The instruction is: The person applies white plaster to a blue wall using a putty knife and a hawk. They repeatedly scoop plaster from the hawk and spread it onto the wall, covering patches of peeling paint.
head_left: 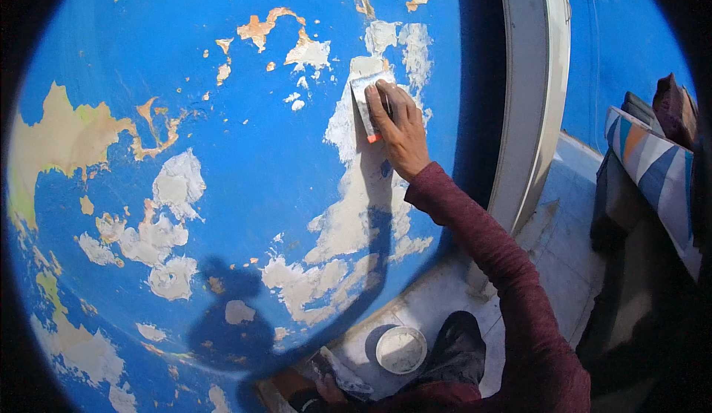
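Observation:
My right hand (403,132) is closed round a putty knife (361,94) whose pale, putty-smeared blade lies against the blue wall (245,131). An orange bit shows at the knife's lower corner. Under and around the blade spreads a patch of whitish filler (348,212), running down the wall. Low in the picture, partly hidden, my left hand (329,389) grips a flat putty-smeared scraper (345,377). Close by on the floor stands a round white tub (401,350) with pale filler inside.
Peeled spots (74,135) and other filler patches (174,183) mark the wall at left. A pale door frame (530,94) rises right of my arm. Farther right, a patterned cloth (653,161) lies over piled dark things. My knee (456,346) is beside the tub on the tiled floor.

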Tool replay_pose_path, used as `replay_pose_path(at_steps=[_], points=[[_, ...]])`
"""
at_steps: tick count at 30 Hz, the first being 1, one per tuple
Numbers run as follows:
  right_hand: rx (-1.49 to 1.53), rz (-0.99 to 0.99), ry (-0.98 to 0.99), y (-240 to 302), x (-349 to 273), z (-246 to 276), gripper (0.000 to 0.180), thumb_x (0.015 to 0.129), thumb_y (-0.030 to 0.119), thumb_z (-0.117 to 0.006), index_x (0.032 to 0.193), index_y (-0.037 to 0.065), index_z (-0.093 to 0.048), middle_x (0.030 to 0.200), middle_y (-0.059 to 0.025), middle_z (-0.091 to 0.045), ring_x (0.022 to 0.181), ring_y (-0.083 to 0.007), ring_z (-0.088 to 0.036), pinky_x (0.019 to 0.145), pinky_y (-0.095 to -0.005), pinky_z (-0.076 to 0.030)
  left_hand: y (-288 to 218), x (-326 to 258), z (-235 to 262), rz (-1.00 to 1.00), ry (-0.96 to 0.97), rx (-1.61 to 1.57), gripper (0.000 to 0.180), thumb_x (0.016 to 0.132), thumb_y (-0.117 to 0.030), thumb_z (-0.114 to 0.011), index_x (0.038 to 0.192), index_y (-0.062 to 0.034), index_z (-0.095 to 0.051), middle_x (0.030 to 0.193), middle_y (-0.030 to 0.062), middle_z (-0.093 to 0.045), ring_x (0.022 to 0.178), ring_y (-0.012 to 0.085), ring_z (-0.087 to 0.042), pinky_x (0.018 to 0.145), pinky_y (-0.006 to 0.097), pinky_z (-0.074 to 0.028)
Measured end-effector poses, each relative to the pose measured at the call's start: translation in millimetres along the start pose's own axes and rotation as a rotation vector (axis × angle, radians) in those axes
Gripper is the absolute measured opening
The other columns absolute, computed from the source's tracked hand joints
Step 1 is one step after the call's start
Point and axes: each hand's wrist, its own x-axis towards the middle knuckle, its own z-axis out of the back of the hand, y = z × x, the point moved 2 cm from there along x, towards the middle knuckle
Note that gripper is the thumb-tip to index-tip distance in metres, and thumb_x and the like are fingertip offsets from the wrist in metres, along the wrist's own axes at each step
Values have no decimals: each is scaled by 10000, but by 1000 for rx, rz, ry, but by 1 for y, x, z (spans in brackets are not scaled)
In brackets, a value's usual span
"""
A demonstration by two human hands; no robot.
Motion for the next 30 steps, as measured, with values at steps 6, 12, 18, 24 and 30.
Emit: replay_pose_path(at_steps=[6, 12, 18, 24, 30], points=[[127, -117, -132, 10, 10, 23, 661, 854, 13, -579, 1473, 162, -405, 1299, -131, -514, 1186, -335, -494, 997, -448, -418, 115, 27, 43, 35, -149, 398, 373, 885, -241, -602, 1092, 67, -565, 1005, 145, -586, 930, 270, -547, 842, 414, -451], [34, -311, -187, 8, 35, 7, 692, 833, -90, -560, 1465, 154, -424, 1297, -146, -513, 1176, -339, -490, 1008, -419, -441, 49, 9, 4, 117, -114, 154, 379, 877, -263, -607, 1070, 61, -570, 973, 165, -580, 905, 287, -544, 824, 434, -440], [40, -174, -214, 50, 52, 1, 651, 849, 71, -540, 1477, 113, -372, 1349, -138, -465, 1211, -340, -456, 951, -455, -439, 114, 39, 62, 54, -114, 189, 390, 878, -281, -598, 1065, 60, -574, 972, 158, -591, 901, 285, -549, 807, 442, -446], [20, -54, -57, 35, 6, 8, 682, 841, 91, -551, 1495, 151, -363, 1370, -111, -463, 1248, -311, -452, 908, -428, -429, 32, 2, -3, 79, -69, -5, 429, 892, -322, -590, 1062, 71, -578, 1012, 204, -585, 937, 333, -542, 860, 456, -438], [1, -84, -139, 12, 9, 19, 633, 847, 74, -547, 1462, 151, -417, 1346, -110, -485, 1240, -310, -459, 941, -441, -408, 60, 15, 7, 52, -169, 318, 446, 784, -342, -652, 984, 52, -595, 934, 156, -600, 857, 300, -567, 781, 467, -458]])
